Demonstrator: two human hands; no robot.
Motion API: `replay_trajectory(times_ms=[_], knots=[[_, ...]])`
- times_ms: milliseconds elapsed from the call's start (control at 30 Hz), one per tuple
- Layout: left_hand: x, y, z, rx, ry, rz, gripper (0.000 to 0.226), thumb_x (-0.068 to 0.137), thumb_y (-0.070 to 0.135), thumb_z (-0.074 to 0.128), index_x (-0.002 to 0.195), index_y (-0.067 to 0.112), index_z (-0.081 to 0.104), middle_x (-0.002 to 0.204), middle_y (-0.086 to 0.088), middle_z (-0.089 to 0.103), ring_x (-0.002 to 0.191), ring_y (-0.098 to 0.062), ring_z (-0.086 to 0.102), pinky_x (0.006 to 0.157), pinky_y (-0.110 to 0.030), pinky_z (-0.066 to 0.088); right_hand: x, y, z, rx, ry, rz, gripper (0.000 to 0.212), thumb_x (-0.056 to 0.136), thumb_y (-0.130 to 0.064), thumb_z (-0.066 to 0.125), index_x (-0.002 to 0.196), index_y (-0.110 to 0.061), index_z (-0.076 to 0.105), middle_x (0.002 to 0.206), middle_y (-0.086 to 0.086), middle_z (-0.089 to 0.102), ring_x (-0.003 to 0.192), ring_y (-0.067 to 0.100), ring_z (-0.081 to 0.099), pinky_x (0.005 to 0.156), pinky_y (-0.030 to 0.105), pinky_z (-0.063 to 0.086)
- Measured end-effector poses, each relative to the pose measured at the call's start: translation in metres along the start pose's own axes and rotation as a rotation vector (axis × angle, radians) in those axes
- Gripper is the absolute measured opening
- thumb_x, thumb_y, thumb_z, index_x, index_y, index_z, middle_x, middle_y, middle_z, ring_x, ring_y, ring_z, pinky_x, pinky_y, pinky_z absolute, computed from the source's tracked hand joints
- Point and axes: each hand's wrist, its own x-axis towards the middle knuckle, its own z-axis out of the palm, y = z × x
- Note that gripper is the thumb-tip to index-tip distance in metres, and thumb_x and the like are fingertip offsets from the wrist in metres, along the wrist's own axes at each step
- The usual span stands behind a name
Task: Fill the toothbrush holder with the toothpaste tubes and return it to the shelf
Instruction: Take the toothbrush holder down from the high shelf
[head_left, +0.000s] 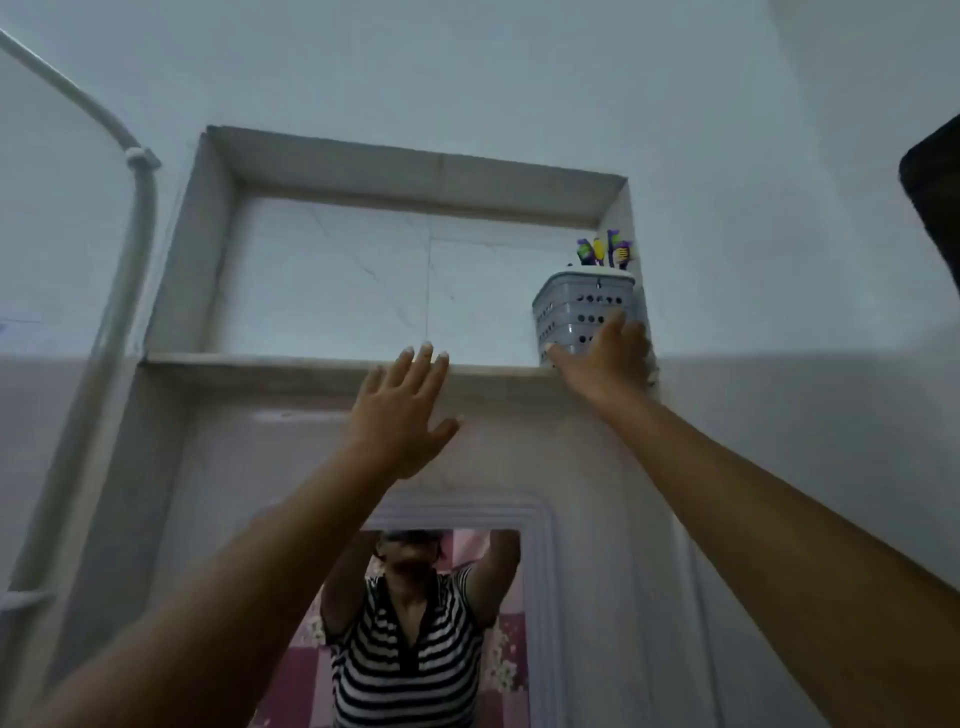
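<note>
Striped fabric shows nearest, on the person reflected in the mirror (441, 623) low in view, both arms raised. Above it the left hand (400, 410) is spread wide and flat, holding nothing, fingertips level with the front edge of the shelf (291, 359). Further up and to the right, the right hand (605, 358) wraps the lower part of the holder (582, 312), thumb on its left side. This perforated grey holder stands upright at the shelf's right end against the side wall, colourful brush tops (605, 252) poking out. The right hand is plainly nearer; any tubes inside are hidden.
</note>
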Motion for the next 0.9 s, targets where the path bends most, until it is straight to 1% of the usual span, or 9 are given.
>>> replay_trajectory(times_ms=[233, 333, 433, 500, 567, 633, 700, 767, 900], knots=[[-0.001, -0.006, 0.011, -0.092, 0.097, 0.022, 0.075, 0.093, 0.047, 0.043, 0.152, 0.023, 0.003, 0.162, -0.004, 0.009, 0.15, -0.023, 0.002, 0.123, -0.044, 0.006, 0.042, -0.002, 0.004, 0.095, -0.066, 0.188, 0.135, 0.064, -0.059, 0.083, 0.155, -0.017, -0.007, 0.155, 0.021, 0.027, 0.14, 0.041, 0.034, 0.116, 0.057, 0.035], [0.001, -0.004, 0.008, -0.079, 0.09, 0.011, 0.073, 0.093, 0.046, 0.044, 0.152, 0.023, 0.007, 0.161, -0.004, 0.014, 0.149, -0.022, 0.007, 0.123, -0.042, 0.009, 0.047, -0.001, 0.002, 0.153, -0.064, 0.172, 0.135, 0.057, -0.061, 0.083, 0.154, -0.02, -0.001, 0.153, 0.019, 0.032, 0.138, 0.039, 0.038, 0.113, 0.056, 0.039], [0.008, 0.001, -0.005, -0.076, 0.086, -0.013, 0.068, 0.09, 0.051, 0.039, 0.149, 0.021, 0.026, 0.155, -0.007, 0.034, 0.144, -0.026, 0.027, 0.116, -0.043, 0.027, 0.044, -0.008, -0.009, 0.329, -0.079, 0.144, 0.123, 0.054, -0.061, 0.081, 0.147, -0.024, 0.011, 0.144, 0.016, 0.042, 0.126, 0.035, 0.049, 0.104, 0.049, 0.05], [0.016, 0.006, -0.022, -0.106, 0.046, -0.066, 0.066, 0.088, 0.059, 0.031, 0.139, 0.019, 0.042, 0.141, -0.008, 0.053, 0.13, -0.028, 0.046, 0.103, -0.044, 0.042, 0.036, -0.016, -0.022, 0.498, -0.142, 0.154, 0.117, 0.052, -0.056, 0.082, 0.142, -0.027, 0.014, 0.14, 0.014, 0.044, 0.121, 0.034, 0.053, 0.097, 0.046, 0.055], [0.023, 0.011, -0.037, -0.345, -0.03, -0.135, 0.067, 0.091, 0.065, 0.026, 0.137, 0.021, 0.045, 0.137, -0.01, 0.057, 0.124, -0.029, 0.051, 0.1, -0.044, 0.044, 0.023, -0.024, -0.041, 0.676, -0.247, 0.175, 0.11, 0.052, -0.05, 0.083, 0.137, -0.027, 0.017, 0.133, 0.011, 0.05, 0.11, 0.029, 0.059, 0.082, 0.043, 0.06], [0.025, 0.019, -0.054, -0.863, -0.068, -0.201, 0.071, 0.088, 0.07, 0.026, 0.14, 0.025, 0.041, 0.141, -0.009, 0.052, 0.129, -0.026, 0.047, 0.105, -0.045, 0.037, 0.004, -0.028, -0.062, 0.794, -0.329, 0.148, 0.091, 0.068, -0.038, 0.082, 0.133, -0.024, 0.021, 0.116, 0.004, 0.056, 0.093, 0.018, 0.062, 0.061, 0.031, 0.056], [0.015, 0.032, -0.07, -1.29, -0.066, -0.227, 0.07, 0.088, 0.069, 0.027, 0.143, 0.028, 0.036, 0.141, -0.006, 0.051, 0.129, -0.021, 0.047, 0.104, -0.041, 0.035, -0.024, -0.024, -0.08, 0.848, -0.393, 0.12, 0.078, 0.076, -0.026, 0.08, 0.131, -0.024, 0.025, 0.103, -0.002, 0.057, 0.083, 0.011, 0.06, 0.05, 0.024, 0.052], [-0.006, 0.048, -0.08, -1.429, -0.079, -0.205, 0.062, 0.09, 0.064, 0.031, 0.139, 0.029, 0.041, 0.13, 0.002, 0.057, 0.118, -0.016, 0.055, 0.094, -0.033, 0.042, -0.055, -0.013, -0.09, 0.868, -0.498, 0.118, 0.077, 0.073, -0.018, 0.082, 0.129, -0.028, 0.03, 0.109, -0.001, 0.06, 0.09, 0.015, 0.063, 0.056, 0.03, 0.057], [-0.074, 0.075, -0.068, -1.448, -0.143, -0.18, 0.038, 0.083, 0.057, 0.049, 0.113, 0.035, 0.058, 0.103, 0.008, 0.069, 0.092, -0.01, 0.068, 0.071, -0.025, 0.052, -0.131, 0.033, -0.082, 0.865, -0.688, 0.152, 0.088, 0.056, -0.01, 0.089, 0.125, -0.038, 0.042, 0.126, -0.002, 0.064, 0.112, 0.026, 0.063, 0.076, 0.052, 0.06]])
